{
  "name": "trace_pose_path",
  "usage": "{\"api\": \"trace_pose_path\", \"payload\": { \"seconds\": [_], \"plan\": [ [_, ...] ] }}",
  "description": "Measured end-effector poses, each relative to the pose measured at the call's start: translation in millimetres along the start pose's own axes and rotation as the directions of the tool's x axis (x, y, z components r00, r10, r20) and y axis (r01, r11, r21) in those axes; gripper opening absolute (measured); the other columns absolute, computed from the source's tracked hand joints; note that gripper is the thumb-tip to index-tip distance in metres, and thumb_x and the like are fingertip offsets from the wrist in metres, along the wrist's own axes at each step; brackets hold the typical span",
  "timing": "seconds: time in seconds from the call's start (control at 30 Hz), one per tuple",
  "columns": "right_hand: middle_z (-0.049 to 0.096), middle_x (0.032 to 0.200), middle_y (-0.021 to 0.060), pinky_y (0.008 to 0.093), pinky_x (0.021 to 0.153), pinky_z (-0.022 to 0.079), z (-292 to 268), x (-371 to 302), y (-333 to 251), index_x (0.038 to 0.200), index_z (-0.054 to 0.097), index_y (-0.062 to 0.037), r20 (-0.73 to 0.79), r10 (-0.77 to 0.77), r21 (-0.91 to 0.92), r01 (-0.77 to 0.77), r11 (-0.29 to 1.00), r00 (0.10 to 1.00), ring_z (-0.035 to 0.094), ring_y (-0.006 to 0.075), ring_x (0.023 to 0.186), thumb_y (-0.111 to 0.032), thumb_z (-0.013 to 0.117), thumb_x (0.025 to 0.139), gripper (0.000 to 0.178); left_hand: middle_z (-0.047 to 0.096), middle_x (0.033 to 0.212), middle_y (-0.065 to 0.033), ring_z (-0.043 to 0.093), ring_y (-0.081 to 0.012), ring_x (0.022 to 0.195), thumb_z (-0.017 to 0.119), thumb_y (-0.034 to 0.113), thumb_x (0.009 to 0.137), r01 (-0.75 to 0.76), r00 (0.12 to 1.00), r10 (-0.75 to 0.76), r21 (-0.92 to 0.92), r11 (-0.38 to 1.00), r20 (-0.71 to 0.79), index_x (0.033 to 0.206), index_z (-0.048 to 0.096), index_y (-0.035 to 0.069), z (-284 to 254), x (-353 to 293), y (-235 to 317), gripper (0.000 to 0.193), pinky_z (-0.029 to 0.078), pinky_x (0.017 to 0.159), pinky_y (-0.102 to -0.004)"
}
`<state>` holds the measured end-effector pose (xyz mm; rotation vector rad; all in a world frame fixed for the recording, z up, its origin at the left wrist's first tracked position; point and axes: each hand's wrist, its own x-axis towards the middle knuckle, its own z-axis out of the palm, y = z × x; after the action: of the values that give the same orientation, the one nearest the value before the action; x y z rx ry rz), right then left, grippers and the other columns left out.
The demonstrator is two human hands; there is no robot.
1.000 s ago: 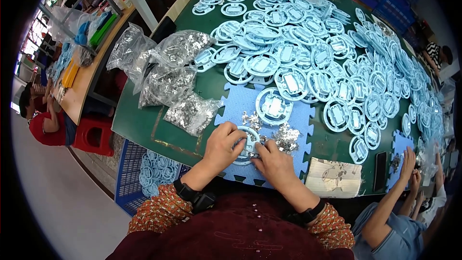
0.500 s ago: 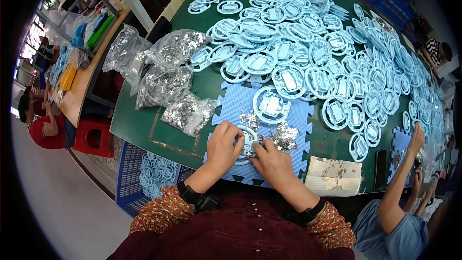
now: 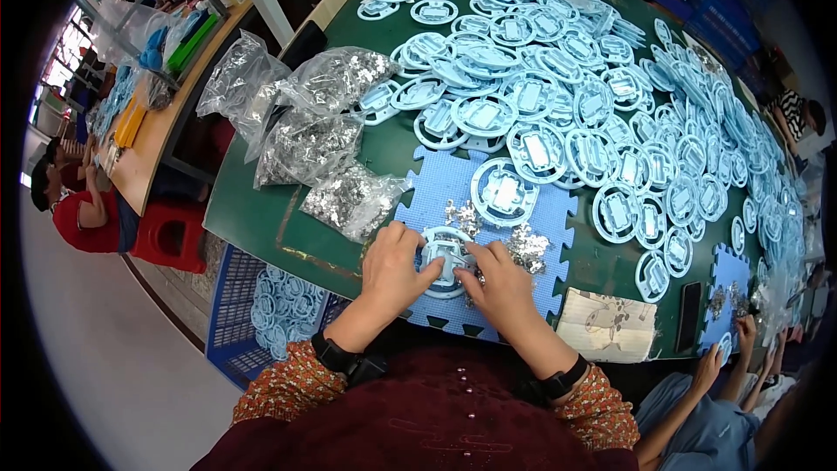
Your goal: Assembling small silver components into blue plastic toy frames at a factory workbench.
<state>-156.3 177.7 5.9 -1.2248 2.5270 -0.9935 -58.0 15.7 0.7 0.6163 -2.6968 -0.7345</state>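
Observation:
A round light-blue plastic frame (image 3: 449,250) lies flat on the blue foam mat (image 3: 433,176) in front of me. My left hand (image 3: 392,272) grips its left rim, with the thumb reaching in over the middle. From the right, my right hand (image 3: 500,283) holds the opposite rim, its thumb also on the inner part. Whether a small metal piece sits under the thumbs is too small to tell. Just beyond my hands are loose piles of small silver metal pieces (image 3: 527,249), and another round frame (image 3: 504,193) lies on the mat.
Heaped light-blue frames (image 3: 534,148) cover the far and right side of the green table. Clear bags of metal pieces (image 3: 344,201) lie at left. A blue crate (image 3: 228,318) stands below the edge. At right are a patterned cloth pad (image 3: 606,324), a dark phone (image 3: 689,316) and a co-worker's hand (image 3: 708,369).
My left hand has opened out from over the frame to its left rim, uncovering more of it. The co-worker's arm at right has come down, now holding a blue frame. The view shifted slightly.

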Motion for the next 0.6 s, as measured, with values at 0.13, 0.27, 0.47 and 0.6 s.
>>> {"api": "trace_pose_path", "payload": {
  "seconds": [0.13,0.27,0.47,0.6],
  "plan": [
    [0.057,0.093,0.0118,0.0388,0.062,0.051,2.2,10.3,-2.2,0.114,0.063,-0.0048,0.002,0.043,0.073,-0.043,0.996,0.999,0.063,0.0307,0.071,-0.020,0.074,0.083,0.036,0.053,0.089,-0.0089,0.053,-0.0286,0.085,0.078,0.020,0.067,-0.080,0.989,0.082,0.016,0.997,-0.121,0.078,0.061,0.006,8.1,6.7,0.1,0.024,0.046,0.071,-0.0408],
    [0.057,0.093,0.0126,0.0376,0.063,0.051,-4.0,14.9,-5.1,0.115,0.063,-0.0037,-0.048,0.069,0.123,-0.062,0.990,0.996,0.062,0.0304,0.072,-0.022,0.074,0.084,0.037,0.052,0.085,-0.0080,0.052,-0.0282,0.083,0.076,0.017,0.067,-0.161,0.968,0.164,0.033,0.986,-0.190,0.077,0.060,0.006,6.4,14.5,-0.6,0.021,0.046,0.070,-0.0408],
    [0.064,0.089,0.0105,0.0352,0.063,0.051,1.5,17.8,10.0,0.115,0.064,-0.0003,0.004,0.120,0.258,-0.117,0.959,0.993,0.064,0.0237,0.071,-0.024,0.069,0.090,0.034,0.063,0.100,-0.0093,0.057,-0.0308,0.091,0.074,0.014,0.069,-0.231,0.943,0.220,-0.017,0.973,-0.251,0.080,0.059,0.005,-2.2,18.0,10.9,0.020,0.048,0.077,-0.0385],
    [0.063,0.080,0.0023,0.0204,0.045,0.037,-23.3,25.8,-0.7,0.116,0.063,-0.0002,0.271,0.362,0.758,-0.430,0.491,0.892,0.050,0.0044,0.052,-0.014,0.060,0.095,0.025,0.062,0.116,-0.0126,0.060,-0.0215,0.098,0.077,0.011,0.075,0.127,0.990,-0.139,-0.651,0.748,0.034,0.098,0.059,0.003,-11.5,17.6,22.9,0.030,0.050,0.079,-0.0320]
  ]
}}
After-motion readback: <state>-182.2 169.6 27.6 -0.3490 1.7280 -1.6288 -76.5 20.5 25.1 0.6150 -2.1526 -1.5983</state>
